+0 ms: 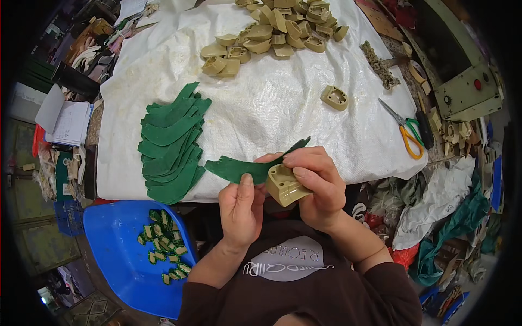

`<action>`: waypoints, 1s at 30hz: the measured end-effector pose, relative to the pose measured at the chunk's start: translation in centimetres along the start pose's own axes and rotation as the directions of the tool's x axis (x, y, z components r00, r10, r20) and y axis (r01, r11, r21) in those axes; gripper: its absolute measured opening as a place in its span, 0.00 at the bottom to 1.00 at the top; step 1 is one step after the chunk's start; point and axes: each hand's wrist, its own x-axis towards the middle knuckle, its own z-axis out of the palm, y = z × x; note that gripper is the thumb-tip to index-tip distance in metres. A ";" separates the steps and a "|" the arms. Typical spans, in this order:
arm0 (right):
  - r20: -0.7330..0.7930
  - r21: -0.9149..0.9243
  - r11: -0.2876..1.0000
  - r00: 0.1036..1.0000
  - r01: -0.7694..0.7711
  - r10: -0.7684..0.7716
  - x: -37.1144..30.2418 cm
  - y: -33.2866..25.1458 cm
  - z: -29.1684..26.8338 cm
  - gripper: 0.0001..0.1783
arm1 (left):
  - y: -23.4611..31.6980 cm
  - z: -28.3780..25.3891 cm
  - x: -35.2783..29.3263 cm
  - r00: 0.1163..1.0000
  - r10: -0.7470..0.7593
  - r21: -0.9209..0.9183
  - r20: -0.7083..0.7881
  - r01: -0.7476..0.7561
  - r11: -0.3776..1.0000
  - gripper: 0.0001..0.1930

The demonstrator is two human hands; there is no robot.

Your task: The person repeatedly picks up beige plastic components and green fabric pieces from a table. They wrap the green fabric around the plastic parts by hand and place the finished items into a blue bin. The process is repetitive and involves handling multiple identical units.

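Just over the table's near edge I hold a tan plastic shoe heel [283,186], its hollow, holed face turned up. My right hand [321,187] grips it from the right, fingers over its upper side. A curved green suede-like strip [231,168] lies against the heel's far side, and its right end sticks up past my right fingers. My left hand [242,204] pinches the strip beside the heel, thumb on top. Overlapping strips of the same green material [171,144] lie in a pile to the left. One loose heel [335,98] rests on the white sheet.
A heap of tan heels [283,27] covers the far part of the sheet [261,108]. Orange-handled scissors [408,133] lie at the right edge. On the floor at left, a blue basin [117,255] holds several green-covered heels [163,239]. Plastic bags [435,206] are piled at right.
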 end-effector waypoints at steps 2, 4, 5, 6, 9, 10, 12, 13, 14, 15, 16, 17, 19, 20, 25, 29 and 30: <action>-0.005 -0.012 1.000 1.000 0.006 -0.006 0.1 0.0 0.1 0.30 | 0.1 0.2 -0.1 1.000 -0.020 0.056 -0.022 0.022 0.998 0.22; -0.009 -0.025 1.000 1.000 0.013 -0.013 0.1 0.0 0.2 0.30 | 0.1 0.4 -0.1 0.999 -0.025 0.091 -0.029 0.028 0.995 0.23; -0.010 -0.031 0.999 1.000 0.017 -0.017 0.2 0.0 0.2 0.30 | 0.1 0.5 -0.1 0.999 -0.021 0.099 -0.025 0.023 0.995 0.23; -0.010 -0.037 0.999 1.000 0.020 -0.021 0.2 0.0 0.2 0.30 | 0.1 0.5 0.0 1.000 -0.017 0.108 -0.020 0.019 0.994 0.23; -0.011 -0.043 0.999 1.000 0.020 -0.020 0.1 0.2 0.1 0.30 | -0.2 0.3 -0.1 1.000 0.015 0.090 0.020 -0.017 0.996 0.22; -0.003 -0.055 0.998 1.000 0.024 -0.025 0.1 0.2 0.0 0.30 | -0.2 0.4 -0.2 1.000 0.018 0.086 0.020 -0.019 0.996 0.22; 0.013 -0.078 0.996 0.999 0.033 -0.032 0.1 0.3 0.0 0.30 | 0.0 0.5 -0.3 1.000 0.024 0.078 0.018 -0.025 0.997 0.22; -0.003 -0.104 0.994 0.999 0.035 -0.036 0.0 0.4 0.1 0.30 | -0.1 0.6 -0.5 1.000 0.017 0.136 0.005 -0.017 0.991 0.22; -0.019 -0.128 0.991 0.999 0.036 -0.039 -0.2 0.5 0.3 0.30 | -0.2 0.7 -0.7 1.000 0.011 0.194 -0.009 -0.009 0.981 0.23; -0.034 -0.153 0.988 0.999 0.038 -0.043 -0.3 0.5 0.4 0.30 | -0.3 0.7 -0.8 1.000 0.007 0.251 -0.024 0.000 0.968 0.24; -0.033 -0.210 0.976 0.998 0.052 -0.060 -0.3 0.5 0.4 0.29 | -0.3 0.6 -0.8 0.999 0.051 0.323 -0.007 -0.046 0.945 0.23; -0.031 -0.266 0.962 0.997 0.066 -0.077 -0.3 0.5 0.4 0.29 | -0.5 0.5 -0.8 0.995 0.095 0.392 0.013 -0.092 0.915 0.23; -0.019 -0.338 0.938 0.996 0.073 -0.084 -0.2 0.6 0.4 0.27 | -0.6 0.3 -0.7 0.988 0.148 0.454 0.050 -0.154 0.878 0.23; -0.009 -0.355 0.933 0.997 0.067 -0.075 -0.1 0.8 0.4 0.27 | -0.6 0.2 -0.7 0.985 0.159 0.449 0.065 -0.172 0.877 0.23; 0.030 -0.360 0.931 0.998 0.055 -0.047 0.5 0.8 -0.1 0.24 | 0.6 -0.7 0.2 0.956 0.283 0.646 0.077 -0.264 0.716 0.20; 0.267 -0.510 0.856 0.962 0.088 0.060 2.0 -1.1 -1.4 0.21 | 1.6 0.0 0.2 0.916 0.399 0.750 -0.035 -0.240 0.616 0.11; 0.335 -0.545 0.832 0.936 0.102 0.105 2.3 -1.6 -1.5 0.20 | 1.2 -0.1 0.0 0.924 0.380 0.746 -0.051 -0.217 0.629 0.11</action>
